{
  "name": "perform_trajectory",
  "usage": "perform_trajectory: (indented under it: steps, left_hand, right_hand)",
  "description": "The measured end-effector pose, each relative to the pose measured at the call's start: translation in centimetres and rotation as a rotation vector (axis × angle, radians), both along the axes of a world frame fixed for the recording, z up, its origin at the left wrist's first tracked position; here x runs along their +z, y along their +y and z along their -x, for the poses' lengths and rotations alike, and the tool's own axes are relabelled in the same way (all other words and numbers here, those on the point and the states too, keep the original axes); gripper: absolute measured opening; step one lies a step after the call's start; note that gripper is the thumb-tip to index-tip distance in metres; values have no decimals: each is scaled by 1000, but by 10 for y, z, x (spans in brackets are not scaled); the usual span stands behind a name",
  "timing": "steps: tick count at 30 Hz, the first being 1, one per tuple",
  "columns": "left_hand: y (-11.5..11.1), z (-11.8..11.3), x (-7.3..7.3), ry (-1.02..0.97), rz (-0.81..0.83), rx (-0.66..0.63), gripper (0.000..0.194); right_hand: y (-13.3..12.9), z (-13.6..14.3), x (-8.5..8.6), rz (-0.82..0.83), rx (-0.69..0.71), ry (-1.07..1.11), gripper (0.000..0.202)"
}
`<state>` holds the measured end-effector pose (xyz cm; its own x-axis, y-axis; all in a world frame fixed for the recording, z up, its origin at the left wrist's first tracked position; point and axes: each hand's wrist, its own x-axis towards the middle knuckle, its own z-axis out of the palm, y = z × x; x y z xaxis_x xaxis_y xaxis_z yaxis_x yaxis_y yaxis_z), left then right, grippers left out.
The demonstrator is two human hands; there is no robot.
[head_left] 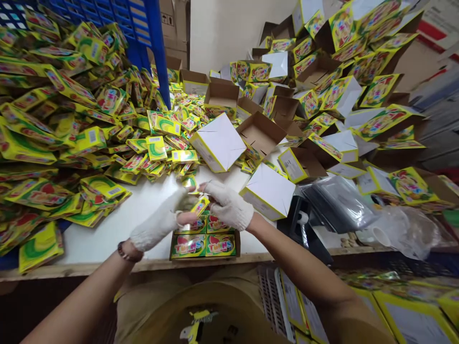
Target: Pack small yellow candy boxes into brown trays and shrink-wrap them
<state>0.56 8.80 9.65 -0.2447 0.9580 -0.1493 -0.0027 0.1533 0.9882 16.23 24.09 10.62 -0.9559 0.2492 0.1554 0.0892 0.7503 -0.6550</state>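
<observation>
My left hand, in a white fingerless glove, is closed on a small yellow packet; its upper fingers are blurred. My right hand, gloved the same way, is beside it with its fingertips at the packet's upper end. Whether those fingers grip the packet is unclear. Just below both hands, an open display box sits at the table's front edge. Several yellow-green packets lie in rows inside it, the back ones partly hidden by my hands.
Loose packets are heaped at the left and middle, near a blue crate. Empty display boxes pile up at the right. A tape dispenser and clear plastic bags lie front right. Below stands a crate of filled boxes.
</observation>
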Motion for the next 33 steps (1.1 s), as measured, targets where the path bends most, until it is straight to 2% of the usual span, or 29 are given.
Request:
perform_trajectory:
  steps: [2, 4, 5, 7, 9, 10, 12, 15, 17, 23, 29, 33]
  left_hand:
    - [6, -17, -4, -79, -60, 27, 69]
    - [8, -27, -13, 113, -64, 151, 58]
    - [7, -31, -19, 286, -63, 156, 53]
    - [4, -42, -29, 656, -91, -11, 41]
    - [4, -59, -36, 939, -126, -250, 31]
    - [7, -68, -39, 1039, -122, -323, 26]
    - [17, -83, -42, 1163, -83, -365, 22]
    - [33, -94, -45, 1188, -49, -415, 30]
    - [39, -94, -48, 1172, -62, -459, 26]
    - [24, -95, -52, 1209, -103, -451, 31]
    - [20, -99, -53, 1199, -76, -455, 26]
    - [21, -98, -56, 1181, -89, -419, 22]
  right_hand:
    - [9, 1, 12, 3, -19, -89, 33]
    - [20, -3, 21, -49, -139, -231, 27]
    - [24, -7, 22, -97, -199, -310, 29]
    - [30, -13, 21, -232, -227, -479, 34]
    - [31, -14, 16, -376, -155, -626, 33]
    - [30, -12, 14, -430, -113, -682, 33]
    - [27, -6, 11, -492, -70, -764, 33]
    - [25, 4, 13, -502, -80, -826, 35]
    - [26, 7, 16, -496, -80, -845, 36]
    - [23, -3, 10, -514, -18, -793, 35]
    - [16, -2, 6, -583, -30, -857, 34]
    - [9, 5, -1, -605, -95, -861, 28]
